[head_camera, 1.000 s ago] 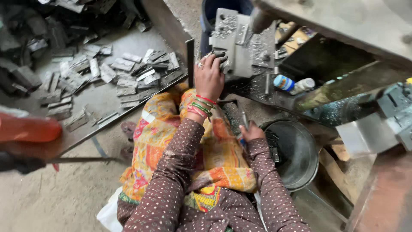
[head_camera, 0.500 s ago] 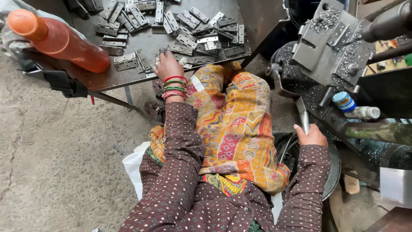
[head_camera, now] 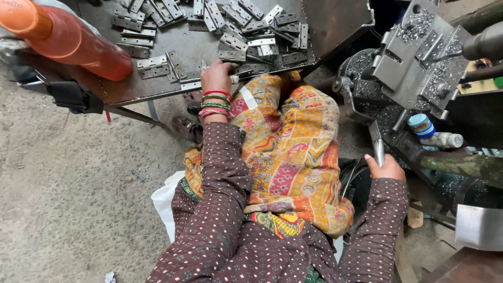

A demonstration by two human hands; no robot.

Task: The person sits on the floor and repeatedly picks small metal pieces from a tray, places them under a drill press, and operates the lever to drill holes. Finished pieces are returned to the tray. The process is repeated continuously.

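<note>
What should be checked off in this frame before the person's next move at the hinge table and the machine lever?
1. Left hand on a hinge plate at the tray edge: ok, fingers rest on it; whether it is gripped, cannot tell.
2. Right hand on the machine lever: ok, closed around the handle.
3. Supply of hinge plates on the metal tray: ok, many lie within reach.
4. Machine fixture free of a workpiece: cannot tell, covered in metal chips.
5. Orange bottle clear of the left hand: ok, it lies apart at the tray's far corner.

Dark metal tray table (head_camera: 173, 86), scattered steel hinges (head_camera: 246, 26) heaped across it, orange bottle (head_camera: 68, 39) lying on its left edge
</note>
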